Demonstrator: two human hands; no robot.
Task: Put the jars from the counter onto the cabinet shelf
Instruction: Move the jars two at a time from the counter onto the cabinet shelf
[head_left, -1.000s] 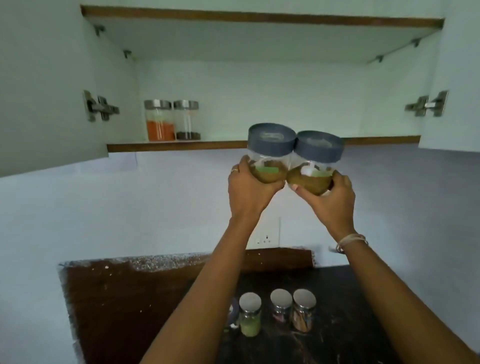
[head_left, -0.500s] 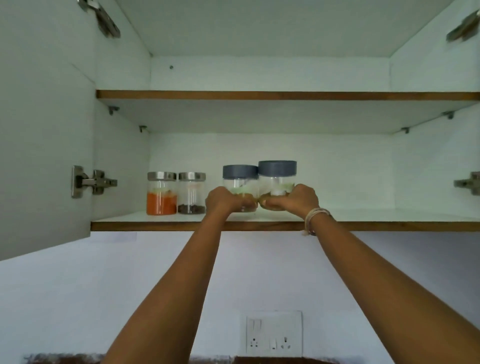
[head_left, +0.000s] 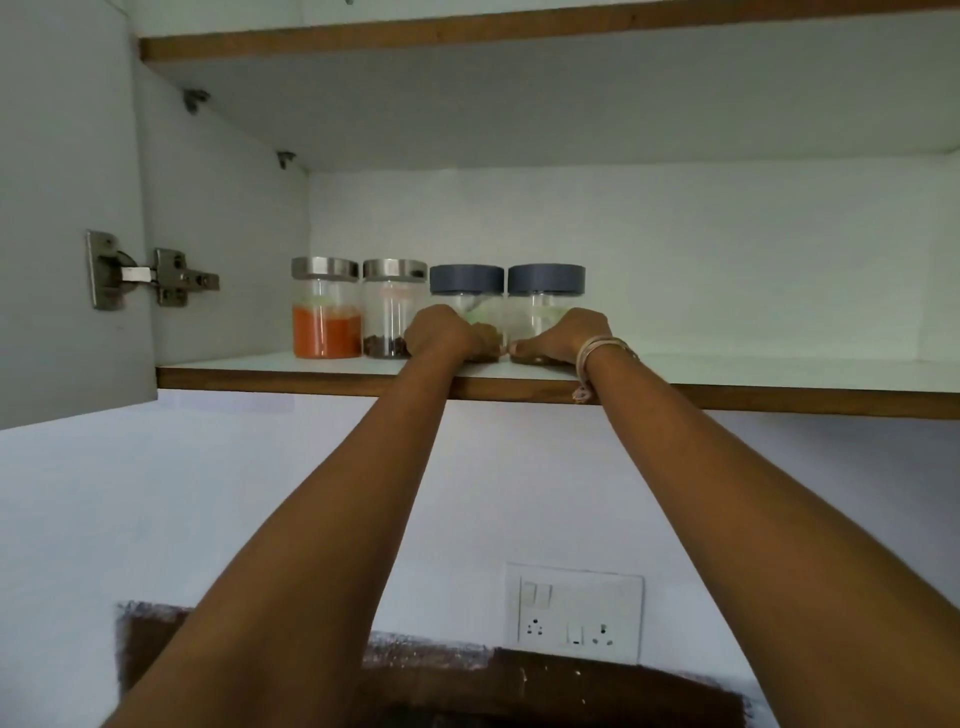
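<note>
I have both hands up on the shelf (head_left: 779, 371), each wrapped low around a grey-lidded jar: the left hand (head_left: 449, 332) grasps the left jar (head_left: 466, 291), the right hand (head_left: 563, 335) grasps the right jar (head_left: 545, 288); both jars stand upright, side by side, lids just about touching, and they look set down on the shelf, though my hands cover their bases so I cannot swear they are fully seated; to their left stand two steel-lidded jars, the orange jar (head_left: 326, 317) at the end and the dark jar (head_left: 390, 312) between it and mine; my left knuckles sit right against the dark jar, so a careless withdrawal could nudge it into the orange one; the row is tight, and if I let go before a base is flat, a jar could rock into its neighbour; the jars sit near the front edge, so dragging my hands back while fingers are closed could pull one off the lip; the thread band (head_left: 597, 353) on my right wrist hangs a loose end over the edge, which might snag; I would loosen both grips straight outward and retreat slowly.
</note>
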